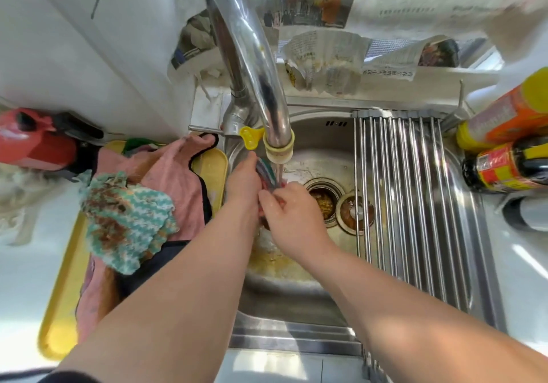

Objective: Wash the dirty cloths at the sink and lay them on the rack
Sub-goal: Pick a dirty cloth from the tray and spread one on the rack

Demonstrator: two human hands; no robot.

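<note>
While a small striped wet cloth (264,172) sits under the running steel tap (252,65) over the steel sink (320,139), the left hand (243,182) and right hand (293,215) both grip it. I think washing has only begun: the rack of steel rods (409,198) at three o'clock has no cloth yet, and the yellow plastic tray (59,308) at nine o'clock holds a pink cloth (175,175) and a stained green-and-white knitted cloth (127,225).

Brightness: bright daylight; the white countertop (23,278) at far left and far right is nearly blown out.
Glare: streaks on the curved chrome tap (252,56) and the ribbed steel roll-up rack (415,189).
Sun patch: on the right forearm (415,332), lower right of the frame.
Distortion: strong fisheye bending at the edges.
Blur: the red rounded object (32,142) at the left edge is soft.
</note>
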